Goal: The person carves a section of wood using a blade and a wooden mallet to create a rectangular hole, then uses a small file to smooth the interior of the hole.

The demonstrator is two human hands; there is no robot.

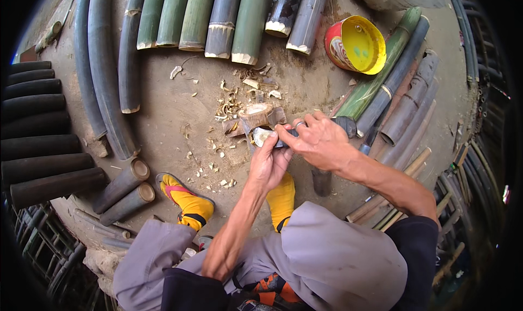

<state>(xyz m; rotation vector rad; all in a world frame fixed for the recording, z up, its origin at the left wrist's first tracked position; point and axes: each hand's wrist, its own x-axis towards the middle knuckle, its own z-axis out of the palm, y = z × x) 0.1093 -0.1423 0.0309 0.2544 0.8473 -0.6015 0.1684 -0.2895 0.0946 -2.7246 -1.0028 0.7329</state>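
Near the middle, my left hand [267, 163] is closed around a short piece of bamboo [261, 135] whose pale cut end faces the wood block. My right hand [318, 139], a ring on one finger, curls over a dark rod-like piece [293, 136] that meets the bamboo; its fingers touch the left hand's fingertips. Whether a blade belongs to the dark piece is hidden. Just beyond both hands sits a wooden block [256, 113] with a pale, cut top. Curled shavings [231, 107] lie around it on the ground.
Dark and green bamboo poles [225, 22] line the far side, with more poles [389, 77] at the right. Dark bamboo tubes [41, 147] lie in a row at the left. A red can [340, 44] with a yellow inside stands far right. My yellow-socked foot [193, 205] wears a sandal.
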